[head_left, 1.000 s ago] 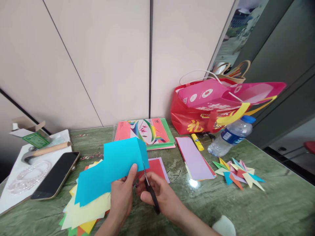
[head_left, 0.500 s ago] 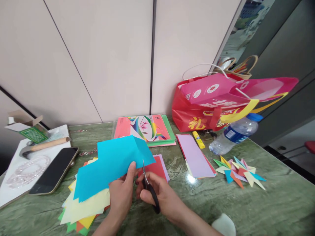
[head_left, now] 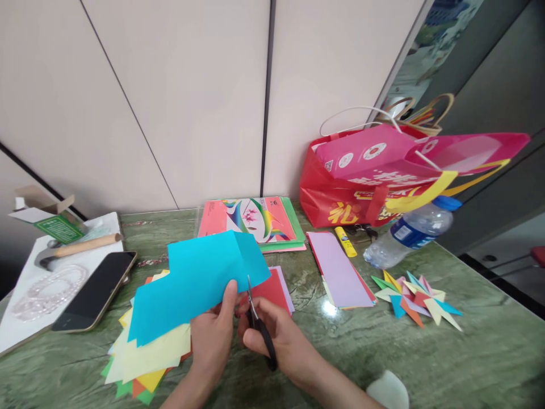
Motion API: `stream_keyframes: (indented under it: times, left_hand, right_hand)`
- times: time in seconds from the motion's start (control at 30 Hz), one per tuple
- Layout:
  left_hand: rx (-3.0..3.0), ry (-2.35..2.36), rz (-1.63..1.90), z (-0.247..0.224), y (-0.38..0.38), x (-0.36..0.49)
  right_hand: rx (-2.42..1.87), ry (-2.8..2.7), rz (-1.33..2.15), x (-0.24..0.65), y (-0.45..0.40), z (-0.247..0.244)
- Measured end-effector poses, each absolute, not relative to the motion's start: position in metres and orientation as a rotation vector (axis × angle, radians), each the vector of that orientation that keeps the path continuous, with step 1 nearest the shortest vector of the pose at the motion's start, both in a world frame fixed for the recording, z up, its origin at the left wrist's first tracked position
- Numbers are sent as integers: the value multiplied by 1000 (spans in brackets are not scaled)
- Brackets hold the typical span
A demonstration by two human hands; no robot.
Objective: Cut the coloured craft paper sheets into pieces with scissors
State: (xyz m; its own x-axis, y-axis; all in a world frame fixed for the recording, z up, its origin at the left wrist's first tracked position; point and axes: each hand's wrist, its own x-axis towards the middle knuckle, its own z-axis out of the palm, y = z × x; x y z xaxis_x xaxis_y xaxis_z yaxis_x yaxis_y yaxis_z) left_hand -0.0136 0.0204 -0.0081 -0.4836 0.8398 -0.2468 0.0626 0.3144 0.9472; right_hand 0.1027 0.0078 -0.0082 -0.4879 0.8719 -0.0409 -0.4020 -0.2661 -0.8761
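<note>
Pinched under the thumb of my left hand [head_left: 215,332] is a blue sheet of paper [head_left: 191,289], raised above the table, with a step cut out of its near left side and a fold near its right end. My right hand [head_left: 279,335] grips a pair of black-handled scissors [head_left: 264,336], its blades up against the right part of the blue paper's lower edge. Below the blue sheet lies a fanned stack of coloured paper [head_left: 153,360]. Behind my hands, red paper squares [head_left: 276,289] rest on the table, partly covered.
Lilac paper strips [head_left: 340,272], a yellow glue stick [head_left: 345,241], a plastic bottle [head_left: 411,236] and folded paper pieces [head_left: 417,295] lie to the right. Behind stand a red bag [head_left: 332,187] and paper packs [head_left: 255,218]. A phone [head_left: 96,292] and hammer [head_left: 80,248] lie left.
The view has shifted slightly. The blue paper and scissors hold nearly the same place, the blades still at the paper's edge.
</note>
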Motion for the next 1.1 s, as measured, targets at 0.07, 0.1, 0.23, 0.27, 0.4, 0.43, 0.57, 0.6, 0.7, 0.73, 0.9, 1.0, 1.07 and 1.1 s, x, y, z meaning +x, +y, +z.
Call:
stream_keyframes:
  times: [0.07, 0.1, 0.23, 0.27, 0.4, 0.43, 0.57, 0.6, 0.7, 0.73, 0.9, 1.0, 1.07, 1.1]
  left_hand:
    - [803, 1802, 1191, -6, 20, -13]
    - [807, 1811, 1162, -5, 20, -13]
    - [811, 1817, 1166, -1, 19, -13]
    - [805, 1807, 1176, 0, 19, -13]
    - [798, 1793, 1180, 0, 19, -12]
    - [799, 1793, 1177, 0, 19, -12]
    - [792, 1784, 1189, -1, 19, -11]
    - [789, 1782, 1191, -1, 19, -12]
    - [771, 1780, 1187, -1, 19, -11]
    - [760, 1773, 1191, 0, 19, -11]
    - [745, 1762, 1210, 3, 17, -9]
    - [779, 1783, 1206, 1, 17, -9]
    - [783, 1757, 1215, 0, 17, -10]
    - [782, 1751, 1212, -1, 17, -10]
  right_hand:
    - [-682, -1078, 1862, 103, 8, -8]
    - [-683, -1080, 1857, 103, 9, -9]
    - [-703, -1077, 1849, 103, 9, -9]
    - [-707, -1078, 1848, 103, 9, -9]
    - [-689, -1069, 1840, 103, 9, -8]
    - [-690, -1069, 1839, 102, 9, -8]
    - [-720, -1094, 1823, 101, 8, -10]
    - [-722, -1099, 1818, 101, 8, -10]
    - [-718, -1109, 1804, 100, 8, -11]
    - [-716, -1113, 1800, 101, 8, -11]
    - [-709, -1112, 1795, 101, 8, -10]
    - [-712, -1115, 1800, 101, 8, -9]
    - [-718, -1112, 1805, 100, 8, -9]
    - [-719, -1111, 1804, 100, 8, -9]
